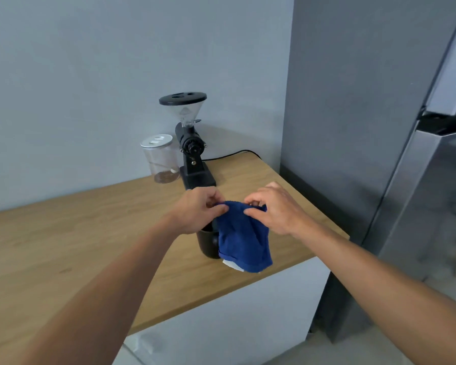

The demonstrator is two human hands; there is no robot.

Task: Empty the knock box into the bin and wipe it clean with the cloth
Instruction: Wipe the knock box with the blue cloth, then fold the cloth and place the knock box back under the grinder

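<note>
Right now both hands are holding a blue cloth (244, 237) up by its top edge above the wooden counter (77, 241). The left hand (198, 212) is pinching one upper corner between thumb and fingertips, and the right hand (273, 210) is pinching the other corner the same way, fingers closed on the fabric. The cloth is hanging down between them, with a white tag or label showing at its lower edge. Just behind and to the left of the hanging cloth, a black knock box (207, 242) is standing upright on the counter, partly covered by the cloth and the left hand; whether cloth and box are touching is unclear. Farther back, near the wall, a black coffee grinder (191, 143) is standing beside a clear jar (160, 159) with a little coffee in the bottom. A grey fridge (395, 143) is standing to the right of the counter.
</note>
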